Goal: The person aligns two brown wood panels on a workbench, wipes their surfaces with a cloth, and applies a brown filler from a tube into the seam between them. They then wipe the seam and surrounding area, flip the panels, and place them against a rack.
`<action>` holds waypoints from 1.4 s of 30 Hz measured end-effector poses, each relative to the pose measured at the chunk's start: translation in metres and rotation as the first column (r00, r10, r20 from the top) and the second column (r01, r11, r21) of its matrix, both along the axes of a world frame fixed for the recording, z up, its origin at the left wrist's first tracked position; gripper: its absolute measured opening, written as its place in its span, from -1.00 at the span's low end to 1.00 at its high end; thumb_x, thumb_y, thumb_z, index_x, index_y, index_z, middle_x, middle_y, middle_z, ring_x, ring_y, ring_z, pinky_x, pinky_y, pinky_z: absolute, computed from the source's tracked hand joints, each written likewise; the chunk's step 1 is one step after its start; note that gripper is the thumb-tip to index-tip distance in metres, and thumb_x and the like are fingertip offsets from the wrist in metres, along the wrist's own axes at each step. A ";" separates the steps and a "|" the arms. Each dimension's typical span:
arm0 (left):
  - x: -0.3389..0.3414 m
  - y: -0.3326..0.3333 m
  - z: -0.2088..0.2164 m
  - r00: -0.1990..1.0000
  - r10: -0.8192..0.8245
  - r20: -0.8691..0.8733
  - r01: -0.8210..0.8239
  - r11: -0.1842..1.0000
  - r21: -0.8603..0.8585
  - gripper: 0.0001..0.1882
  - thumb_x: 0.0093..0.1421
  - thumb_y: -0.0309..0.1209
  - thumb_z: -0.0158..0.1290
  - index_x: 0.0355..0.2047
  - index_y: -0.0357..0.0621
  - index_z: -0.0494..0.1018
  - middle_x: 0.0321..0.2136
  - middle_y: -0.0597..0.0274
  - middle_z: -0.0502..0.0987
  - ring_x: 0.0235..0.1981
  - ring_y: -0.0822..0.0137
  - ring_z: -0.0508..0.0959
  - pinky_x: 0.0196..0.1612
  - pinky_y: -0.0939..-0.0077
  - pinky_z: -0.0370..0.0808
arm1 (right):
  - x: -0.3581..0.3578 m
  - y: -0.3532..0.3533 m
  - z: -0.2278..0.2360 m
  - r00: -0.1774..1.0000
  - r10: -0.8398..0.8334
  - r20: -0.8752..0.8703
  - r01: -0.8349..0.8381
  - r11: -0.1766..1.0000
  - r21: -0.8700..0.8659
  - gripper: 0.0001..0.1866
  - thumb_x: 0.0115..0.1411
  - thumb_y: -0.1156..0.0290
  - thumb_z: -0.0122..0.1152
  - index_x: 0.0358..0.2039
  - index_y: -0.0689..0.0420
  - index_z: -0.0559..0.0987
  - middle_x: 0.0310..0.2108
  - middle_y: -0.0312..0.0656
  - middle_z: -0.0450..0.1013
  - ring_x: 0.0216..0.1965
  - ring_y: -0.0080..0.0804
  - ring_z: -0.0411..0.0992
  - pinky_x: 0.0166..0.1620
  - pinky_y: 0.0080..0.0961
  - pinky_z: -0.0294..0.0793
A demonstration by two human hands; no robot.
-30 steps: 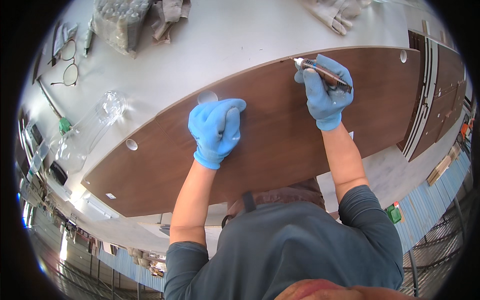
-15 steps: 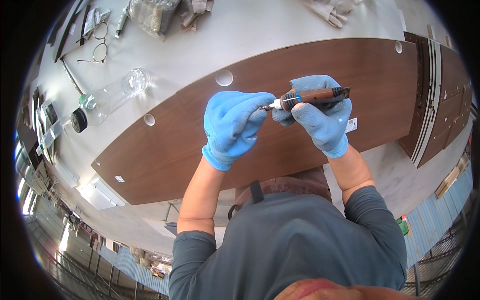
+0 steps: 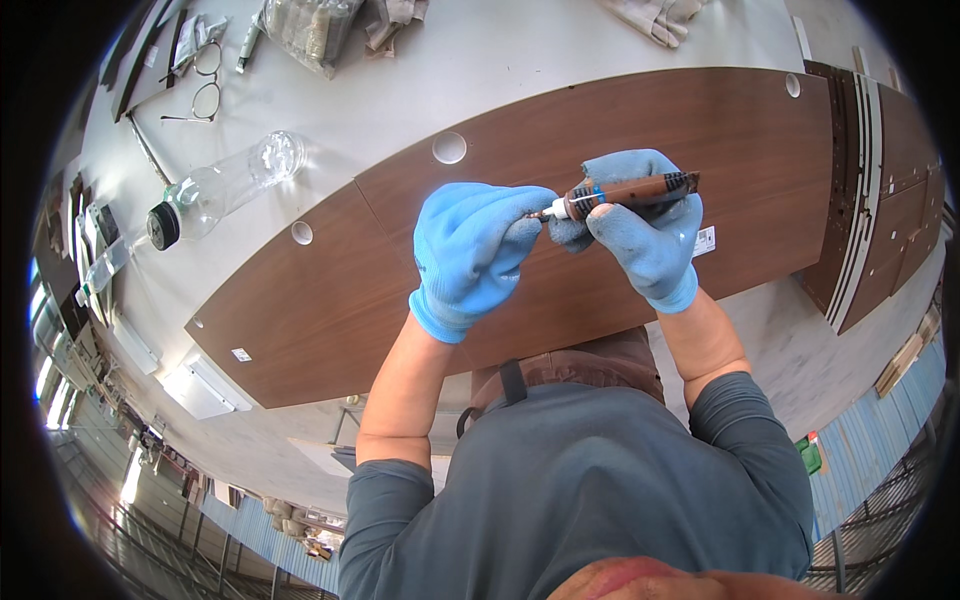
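Both my hands wear blue work gloves with greyish, worn fingertips. My right hand [image 3: 650, 235] is closed round a brown squeeze tube [image 3: 640, 190] with black and blue markings, held almost level with its flat end to the right. The tube's white nozzle [image 3: 557, 209] points left. At its tip, my left hand [image 3: 475, 250] is closed in a pinch on something small and dark that I cannot make out. Beneath both hands lies a long brown wood-look panel [image 3: 330, 310] with a curved far edge and round holes.
The panel rests on a pale table [image 3: 480, 85]. At left lie a clear plastic bottle [image 3: 215, 195] with a black cap and a pair of glasses [image 3: 207, 100]. A plastic bag [image 3: 310, 35] and cloth gloves [image 3: 655, 20] lie along the far side. More brown boards [image 3: 880, 200] stand at right.
My left hand has shifted slightly right and stays pinched at the nozzle tip. The right hand keeps hold of the tube, almost unmoved. The view has shifted a little over the table.
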State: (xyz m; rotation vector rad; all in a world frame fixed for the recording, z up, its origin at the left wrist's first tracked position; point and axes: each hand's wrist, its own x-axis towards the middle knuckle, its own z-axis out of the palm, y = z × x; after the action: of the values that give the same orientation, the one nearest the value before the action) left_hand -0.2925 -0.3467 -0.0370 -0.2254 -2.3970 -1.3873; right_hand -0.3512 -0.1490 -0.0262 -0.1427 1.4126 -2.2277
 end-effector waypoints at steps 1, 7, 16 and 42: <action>0.000 -0.001 0.000 1.000 -0.005 0.004 0.005 1.000 -0.004 -0.79 0.22 -0.46 0.32 -0.11 -0.10 0.70 -0.34 0.19 0.74 -0.45 0.15 0.66 -0.33 0.32 0.52 | -0.001 0.001 0.000 1.000 0.013 0.019 -0.014 1.000 0.028 -0.75 0.32 0.64 0.35 -0.01 0.34 0.56 -0.24 0.05 0.70 -0.26 -0.32 0.72 -0.25 -0.39 0.79; 0.001 -0.003 0.002 0.997 -0.038 0.062 0.047 0.986 -0.157 -0.74 0.13 -0.50 0.32 -0.13 -0.08 0.69 -0.38 0.20 0.72 -0.50 0.13 0.64 -0.38 0.30 0.50 | -0.006 0.001 -0.002 0.998 0.028 0.049 -0.032 0.995 0.096 -0.74 0.33 0.59 0.36 0.00 0.35 0.58 -0.25 0.05 0.70 -0.28 -0.32 0.73 -0.29 -0.43 0.78; -0.005 0.009 -0.003 0.999 0.016 0.034 -0.014 0.999 -0.033 -0.82 0.18 -0.49 0.28 -0.18 -0.11 0.68 -0.40 0.15 0.69 -0.52 0.09 0.62 -0.40 0.27 0.50 | -0.003 -0.006 -0.004 0.963 0.026 0.270 -0.073 0.984 0.163 -0.73 0.36 0.40 0.31 -0.05 0.32 0.59 -0.29 -0.05 0.65 -0.40 -0.38 0.65 -0.42 -0.46 0.70; -0.011 0.046 -0.013 0.980 0.196 0.031 -0.195 0.980 -0.032 -0.93 0.27 -0.59 0.20 -0.36 -0.18 0.62 -0.58 0.18 0.54 -0.65 0.10 0.49 -0.50 0.26 0.43 | -0.033 0.000 -0.050 0.353 0.379 -0.855 0.634 0.575 0.517 -0.74 0.21 0.42 0.47 -0.08 0.01 0.66 -0.56 -0.40 0.47 -0.59 -0.41 0.42 -0.44 -0.44 0.36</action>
State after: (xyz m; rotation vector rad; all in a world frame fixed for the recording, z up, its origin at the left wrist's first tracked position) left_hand -0.3039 -0.3008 -0.0500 0.0272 -2.3939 -1.2772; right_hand -0.3837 -0.1489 -0.0767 -1.1853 3.0773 -1.1389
